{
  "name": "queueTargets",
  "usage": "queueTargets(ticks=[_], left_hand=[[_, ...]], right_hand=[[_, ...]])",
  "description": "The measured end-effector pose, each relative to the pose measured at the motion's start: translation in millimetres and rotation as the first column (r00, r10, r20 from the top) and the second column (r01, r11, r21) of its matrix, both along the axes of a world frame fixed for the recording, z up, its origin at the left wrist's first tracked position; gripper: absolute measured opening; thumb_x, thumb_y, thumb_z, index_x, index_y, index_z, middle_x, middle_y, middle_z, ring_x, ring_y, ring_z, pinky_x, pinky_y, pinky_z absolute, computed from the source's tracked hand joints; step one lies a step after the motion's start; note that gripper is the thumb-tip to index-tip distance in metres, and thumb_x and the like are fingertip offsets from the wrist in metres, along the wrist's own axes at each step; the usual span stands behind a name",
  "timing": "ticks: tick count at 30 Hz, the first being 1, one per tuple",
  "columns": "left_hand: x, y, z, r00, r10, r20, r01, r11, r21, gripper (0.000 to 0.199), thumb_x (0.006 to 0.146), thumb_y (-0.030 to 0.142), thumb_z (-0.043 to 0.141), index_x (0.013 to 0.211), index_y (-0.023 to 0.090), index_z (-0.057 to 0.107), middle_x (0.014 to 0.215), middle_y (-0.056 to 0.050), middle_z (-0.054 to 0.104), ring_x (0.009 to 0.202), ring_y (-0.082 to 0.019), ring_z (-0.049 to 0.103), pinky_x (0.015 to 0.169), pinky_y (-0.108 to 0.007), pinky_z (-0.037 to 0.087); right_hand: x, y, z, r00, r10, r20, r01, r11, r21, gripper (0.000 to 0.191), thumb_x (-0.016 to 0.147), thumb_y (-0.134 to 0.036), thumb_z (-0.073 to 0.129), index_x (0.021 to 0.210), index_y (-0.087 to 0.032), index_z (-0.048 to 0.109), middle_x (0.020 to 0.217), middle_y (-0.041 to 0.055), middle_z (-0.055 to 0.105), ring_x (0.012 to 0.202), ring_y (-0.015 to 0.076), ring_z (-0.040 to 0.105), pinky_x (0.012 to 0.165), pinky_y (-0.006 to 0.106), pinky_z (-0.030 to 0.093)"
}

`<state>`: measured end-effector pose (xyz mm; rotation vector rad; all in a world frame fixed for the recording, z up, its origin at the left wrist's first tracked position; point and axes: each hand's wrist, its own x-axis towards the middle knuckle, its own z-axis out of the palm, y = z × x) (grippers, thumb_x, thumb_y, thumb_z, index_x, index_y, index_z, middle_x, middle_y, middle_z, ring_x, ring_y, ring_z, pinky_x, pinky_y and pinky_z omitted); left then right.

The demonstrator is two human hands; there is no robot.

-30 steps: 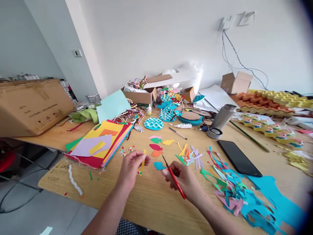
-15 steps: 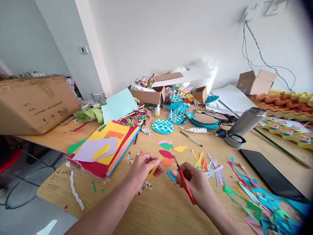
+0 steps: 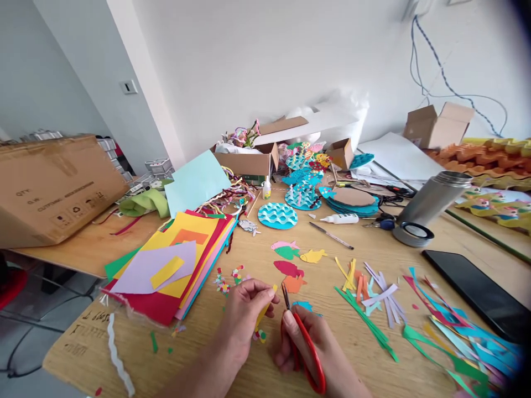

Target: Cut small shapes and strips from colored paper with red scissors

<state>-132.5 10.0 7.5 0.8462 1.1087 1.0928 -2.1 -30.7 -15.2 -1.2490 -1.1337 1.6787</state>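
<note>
Between its thumb and fingers my left hand [image 3: 251, 309] pinches a yellow paper strip [image 3: 262, 314]. My right hand [image 3: 305, 340] grips red-handled scissors [image 3: 311, 354], whose tips point up and away, just right of the strip and apart from it. Beyond my hands lie paper fish: a crimson one [image 3: 288, 268], an orange one [image 3: 294, 283], a green one [image 3: 287, 252], a yellow one [image 3: 313, 255], a pink one [image 3: 283, 245] and a blue one [image 3: 303, 305], partly hidden by my right hand. Small coloured paper dots [image 3: 223, 283] are scattered near my left hand.
Coloured paper sheets [image 3: 166, 298] are stacked at left, by a cardboard box [image 3: 53, 190]. Green strips [image 3: 367, 323], other scraps, a phone [image 3: 473, 293] and a metal flask [image 3: 435, 199] are at right. A wavy blue disc [image 3: 277, 215], glue bottle [image 3: 340, 219] and pen [image 3: 331, 235] lie beyond.
The view has shifted slightly. My right hand has turned the scissors and moved its grip toward the handles, with the tips nearer the yellow strip. The green strips beside the yellow ones now show.
</note>
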Motion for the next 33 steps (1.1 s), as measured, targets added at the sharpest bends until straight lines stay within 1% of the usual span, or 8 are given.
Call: queueTargets(ticks=[4,8,12,17,20,24,30,33], left_hand=[[3.6,-3.1,0.0,0.998,-0.015,-0.053,0.016,1.0,0.011,0.015,0.065,0.029,0.069,0.062,0.015,0.065,0.063,-0.001,0.064,0.054,-0.01,0.053,0.054,-0.021,0.041],[5.6,-4.9,-4.0,0.997,-0.053,-0.059,0.055,0.997,0.046,0.015,0.067,0.028,0.067,0.06,0.015,0.064,0.059,0.0,0.061,0.055,-0.01,0.051,0.056,-0.021,0.041],[6.2,-5.6,-5.7,0.998,-0.033,-0.045,0.036,0.996,0.076,0.016,0.07,0.028,0.066,0.062,0.015,0.064,0.063,-0.001,0.062,0.058,-0.01,0.052,0.058,-0.021,0.04],[7.4,-6.6,-4.6,0.998,-0.023,-0.056,0.027,0.998,0.064,0.017,0.07,0.029,0.067,0.064,0.014,0.064,0.061,-0.001,0.061,0.056,-0.011,0.051,0.056,-0.022,0.04],[8.3,-6.6,-5.6,0.997,-0.038,-0.063,0.043,0.997,0.071,0.016,0.07,0.029,0.067,0.064,0.014,0.065,0.059,-0.001,0.06,0.056,-0.011,0.052,0.057,-0.022,0.04],[8.8,-6.8,-5.3,0.998,-0.028,-0.062,0.032,0.998,0.059,0.015,0.068,0.028,0.067,0.063,0.014,0.065,0.06,-0.001,0.062,0.056,-0.011,0.052,0.057,-0.022,0.041],[7.8,-9.3,0.5,0.989,-0.025,-0.149,0.027,1.0,0.011,0.018,0.068,0.03,0.066,0.061,0.014,0.065,0.054,0.0,0.059,0.05,-0.009,0.048,0.046,-0.019,0.033],[8.4,-9.6,2.8,0.987,-0.019,-0.16,0.018,1.0,-0.007,0.018,0.068,0.032,0.066,0.062,0.014,0.065,0.053,0.0,0.059,0.049,-0.009,0.048,0.044,-0.019,0.032]], right_hand=[[-1.2,-1.7,1.1,1.0,0.006,0.012,-0.006,1.0,-0.029,0.051,0.074,-0.07,0.048,0.071,-0.02,0.042,0.046,-0.0011,0.06,0.039,0.011,0.056,0.04,0.02,0.042],[-3.2,-2.8,-0.1,1.0,-0.006,0.001,0.006,0.999,-0.05,0.052,0.072,-0.072,0.05,0.071,-0.02,0.04,0.043,-0.0026,0.058,0.036,0.0096,0.054,0.038,0.018,0.042],[-3.1,-1.9,2.0,0.998,-0.008,0.055,0.011,0.998,-0.057,0.054,0.071,-0.074,0.049,0.071,-0.02,0.039,0.041,-0.0028,0.058,0.033,0.0079,0.051,0.036,0.016,0.039],[-2.7,-1.4,2.7,0.995,-0.005,0.096,0.011,0.998,-0.06,0.06,0.064,-0.081,0.045,0.068,-0.022,0.036,0.04,-0.0032,0.056,0.032,0.0078,0.05,0.035,0.017,0.04],[-2.7,-2.4,0.2,0.996,-0.009,0.088,0.013,0.999,-0.044,0.06,0.064,-0.081,0.045,0.069,-0.021,0.036,0.04,-0.0032,0.057,0.032,0.0078,0.051,0.035,0.017,0.041],[-1.9,-2.3,-2.1,0.995,-0.007,0.095,0.012,0.999,-0.051,0.06,0.064,-0.08,0.046,0.07,-0.021,0.037,0.039,-0.0044,0.056,0.031,0.0078,0.05,0.034,0.017,0.04],[0.2,0.1,-1.7,0.993,0.011,0.121,-0.006,0.999,-0.045,0.06,0.063,-0.08,0.048,0.07,-0.022,0.037,0.037,-0.0049,0.055,0.03,0.0076,0.048,0.032,0.016,0.038],[1.3,0.3,-2.1,0.99,0.015,0.14,-0.01,0.999,-0.038,0.059,0.064,-0.079,0.048,0.071,-0.022,0.038,0.037,-0.0053,0.054,0.029,0.0082,0.048,0.031,0.016,0.037]])
